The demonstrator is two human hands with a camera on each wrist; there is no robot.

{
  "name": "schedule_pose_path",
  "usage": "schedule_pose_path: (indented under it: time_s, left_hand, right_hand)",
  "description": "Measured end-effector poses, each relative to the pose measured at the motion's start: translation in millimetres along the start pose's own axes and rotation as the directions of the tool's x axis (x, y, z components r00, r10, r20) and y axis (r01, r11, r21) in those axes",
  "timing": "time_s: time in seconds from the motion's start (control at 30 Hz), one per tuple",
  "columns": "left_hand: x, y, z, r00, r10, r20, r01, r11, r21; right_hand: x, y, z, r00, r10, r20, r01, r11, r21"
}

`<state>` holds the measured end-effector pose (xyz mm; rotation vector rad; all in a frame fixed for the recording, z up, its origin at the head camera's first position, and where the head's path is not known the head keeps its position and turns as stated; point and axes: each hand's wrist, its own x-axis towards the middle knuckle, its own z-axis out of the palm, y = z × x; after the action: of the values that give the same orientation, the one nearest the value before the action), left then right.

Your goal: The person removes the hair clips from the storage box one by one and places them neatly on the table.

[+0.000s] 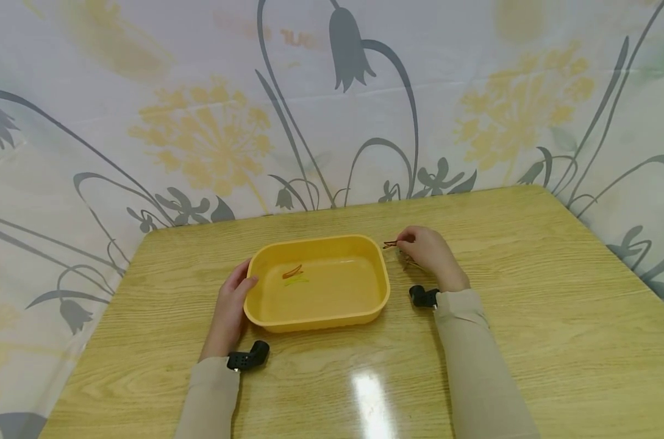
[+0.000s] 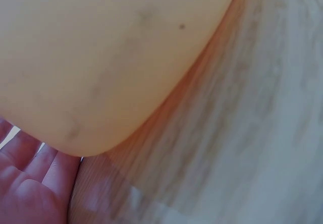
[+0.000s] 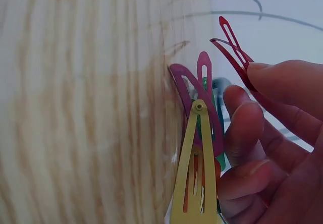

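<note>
My left hand grips the left end of a yellow plastic tub, thumb at the rim and fingers along the outer wall. Inside the tub lie an orange hair clip and a yellow-green hair clip. Just right of the tub, my right hand pinches a red snap hair clip, its two halves spread apart, between thumb and forefinger. By the curled lower fingers are more snap clips: a yellow one, a purple one and a green one, partly hidden.
The tub stands on a wood-grain table. A patterned cloth with grey and yellow flowers hangs behind the table's far edge. Each wrist wears a small black camera, such as the right one.
</note>
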<state>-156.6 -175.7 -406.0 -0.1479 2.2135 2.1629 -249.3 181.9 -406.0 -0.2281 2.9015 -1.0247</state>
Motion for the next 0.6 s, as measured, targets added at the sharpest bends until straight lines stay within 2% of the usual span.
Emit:
schedule_pose_path:
  time_s: [0.3, 0.6]
  left_hand:
    - [11.2, -16.7, -6.3, 1.0, 0.013, -0.011, -0.012, 1.0, 0.026]
    - [10.5, -16.5, -6.0, 1.0, -0.003, -0.017, 0.004, 1.0, 0.026]
  right_hand:
    - [2, 0, 1, 1.0, -0.003, 0.011, 0.004, 1.0, -0.022]
    - [0, 1, 2, 1.0, -0.006, 0.025, 0.006, 1.0, -0.019]
